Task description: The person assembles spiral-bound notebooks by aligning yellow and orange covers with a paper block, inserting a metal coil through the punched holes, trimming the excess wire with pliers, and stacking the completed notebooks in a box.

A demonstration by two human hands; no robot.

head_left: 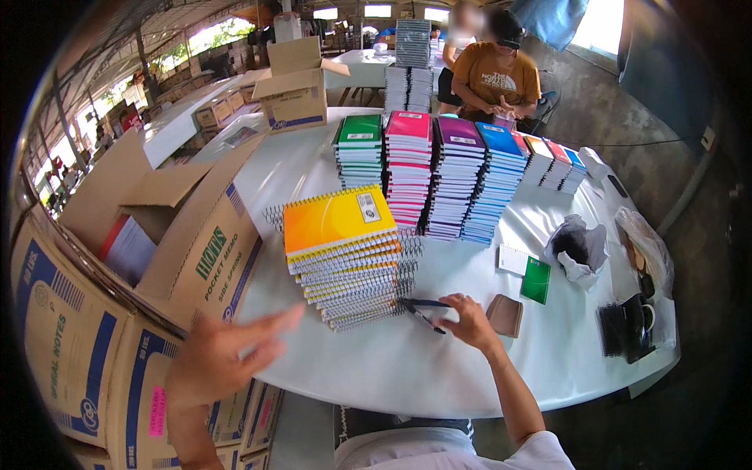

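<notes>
A tall stack of yellow-covered spiral notebooks (338, 223) stands in front of me, with loose wire coils sticking out at both sides. My right hand (468, 321) grips dark-handled pliers (421, 304), whose jaws reach the coil ends at the stack's lower right. Left of the stack, my left hand (227, 356) hangs in the air, slightly blurred, its fingers stretched out and holding nothing. Beside my right hand lies a small brown tray-like block (505, 315). Behind the yellow stack rise piles of green (360, 131), pink (409, 125), purple (460, 133) and blue notebooks (501, 141).
Cardboard cartons (63, 329) crowd the left side, one open-topped carton (196, 251) against the white table (376, 376). To the right lie an open green notebook (536, 280), a crumpled lined container (578, 249) and black coils (619, 325). A person (497, 78) sits across the table.
</notes>
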